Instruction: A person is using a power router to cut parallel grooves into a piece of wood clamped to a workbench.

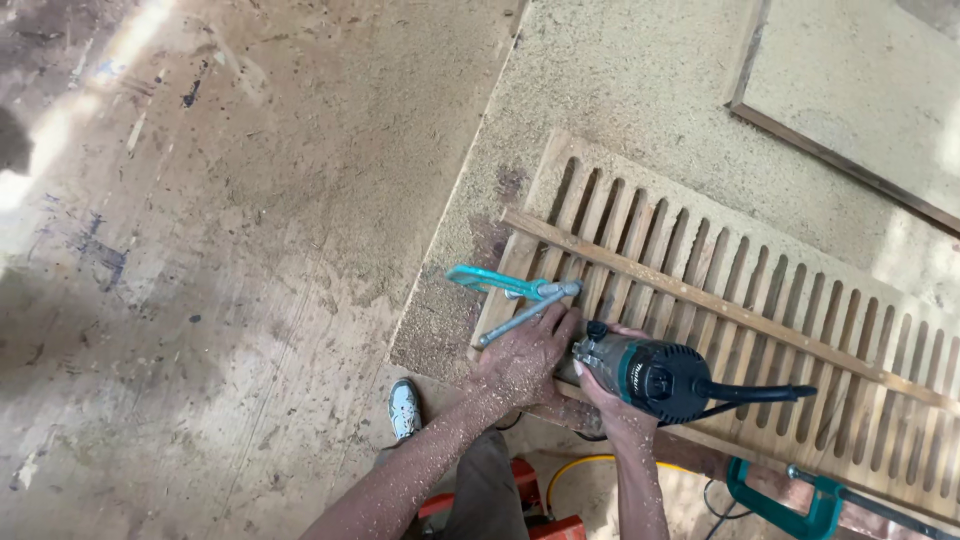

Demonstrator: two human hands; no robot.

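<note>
Fingers of the right hand point(612, 395) wrap the teal-and-black handheld router point(650, 376) on the long slotted wooden panel point(740, 300). The left hand point(522, 358) presses flat beside it, fingers spread, against a teal metal clamp point(510, 290). A wooden guide strip point(700, 297) crosses the slots; another teal clamp point(800, 500) grips the near edge.

Lying open up and right of the left hand point(522, 352): long slotted wooden panel point(720, 300), crossed only by a thin guide strip point(700, 295). Blocking the near-left corner: teal bar clamp point(515, 295), touching that hand. Crowding the near edge: router point(650, 375) and cord, second clamp point(800, 500) further right. Spreading free beyond: sawdust-covered counter point(620, 90).
</note>
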